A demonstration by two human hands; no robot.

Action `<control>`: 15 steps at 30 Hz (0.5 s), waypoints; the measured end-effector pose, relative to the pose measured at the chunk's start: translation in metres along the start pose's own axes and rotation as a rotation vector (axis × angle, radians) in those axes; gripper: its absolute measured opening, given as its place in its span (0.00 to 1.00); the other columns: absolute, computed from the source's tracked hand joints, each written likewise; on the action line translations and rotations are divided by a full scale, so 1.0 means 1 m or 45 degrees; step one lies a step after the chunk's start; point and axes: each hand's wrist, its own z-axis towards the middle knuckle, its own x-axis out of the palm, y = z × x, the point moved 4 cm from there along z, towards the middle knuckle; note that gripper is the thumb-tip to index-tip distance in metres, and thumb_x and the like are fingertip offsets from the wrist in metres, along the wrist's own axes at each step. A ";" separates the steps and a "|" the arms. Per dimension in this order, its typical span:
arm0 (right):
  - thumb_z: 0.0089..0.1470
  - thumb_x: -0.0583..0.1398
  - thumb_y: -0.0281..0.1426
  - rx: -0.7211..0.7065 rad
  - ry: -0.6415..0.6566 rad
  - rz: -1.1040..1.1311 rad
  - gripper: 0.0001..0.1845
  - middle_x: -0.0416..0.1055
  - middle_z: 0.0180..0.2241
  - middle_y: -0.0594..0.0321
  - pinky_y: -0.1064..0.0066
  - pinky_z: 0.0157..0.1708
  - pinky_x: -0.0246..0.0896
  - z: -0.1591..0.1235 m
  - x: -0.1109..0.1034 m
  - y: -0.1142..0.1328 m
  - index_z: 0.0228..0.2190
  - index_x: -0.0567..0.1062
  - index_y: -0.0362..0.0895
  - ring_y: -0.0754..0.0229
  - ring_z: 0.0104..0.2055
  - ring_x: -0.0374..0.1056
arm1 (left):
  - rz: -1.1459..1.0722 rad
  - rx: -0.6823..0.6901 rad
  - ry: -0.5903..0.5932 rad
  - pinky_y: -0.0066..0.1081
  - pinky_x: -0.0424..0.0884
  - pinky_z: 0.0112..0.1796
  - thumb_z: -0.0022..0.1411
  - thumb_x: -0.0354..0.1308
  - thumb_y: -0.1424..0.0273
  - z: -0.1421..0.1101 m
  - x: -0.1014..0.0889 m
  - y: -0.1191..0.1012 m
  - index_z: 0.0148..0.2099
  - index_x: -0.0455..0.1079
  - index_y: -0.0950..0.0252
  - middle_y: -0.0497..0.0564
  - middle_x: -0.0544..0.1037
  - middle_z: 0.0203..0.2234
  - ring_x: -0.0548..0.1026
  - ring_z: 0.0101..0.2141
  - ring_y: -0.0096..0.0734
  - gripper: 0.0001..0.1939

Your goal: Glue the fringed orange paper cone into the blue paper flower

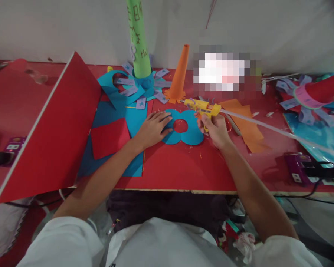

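My left hand [153, 128] lies flat with fingers stretched out on the left edge of a blue paper ring cutout [190, 135] on the red table [178, 167]. My right hand [214, 128] is wrapped round the handle of a yellow glue gun [202, 106], its nozzle pointing left above the far side of the cutout. A long clear glue stick [269, 128] sticks out of the gun's back toward the right.
An orange paper cone [180, 74] and a green paper tube [138, 40] on blue and purple strips stand behind. A large red board [52, 129] leans at left, over blue and red sheets [111, 137]. Orange paper scraps [247, 128], a purple power strip [297, 168] and a red tube [325, 89] lie right.
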 end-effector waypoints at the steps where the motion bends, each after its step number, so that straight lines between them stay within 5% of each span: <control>1: 0.58 0.67 0.69 0.001 -0.016 0.001 0.35 0.69 0.26 0.69 0.72 0.17 0.48 0.000 -0.002 0.001 0.39 0.77 0.48 0.67 0.20 0.58 | 0.001 0.005 0.000 0.59 0.61 0.76 0.80 0.63 0.62 0.000 0.000 0.000 0.73 0.72 0.63 0.61 0.72 0.75 0.69 0.75 0.55 0.25; 10: 0.62 0.63 0.68 -0.093 -0.093 -0.284 0.35 0.64 0.18 0.71 0.68 0.23 0.58 -0.009 -0.012 -0.007 0.36 0.80 0.47 0.64 0.20 0.57 | 0.001 0.031 -0.046 0.56 0.63 0.74 0.78 0.67 0.59 0.001 -0.008 0.007 0.68 0.75 0.65 0.62 0.79 0.67 0.75 0.69 0.55 0.24; 15: 0.65 0.62 0.64 -0.109 -0.134 -0.456 0.32 0.63 0.19 0.71 0.69 0.23 0.53 -0.015 -0.017 -0.005 0.37 0.81 0.47 0.63 0.21 0.57 | 0.011 0.060 -0.058 0.55 0.66 0.72 0.77 0.67 0.57 0.002 -0.008 0.014 0.66 0.76 0.63 0.62 0.78 0.67 0.75 0.68 0.57 0.24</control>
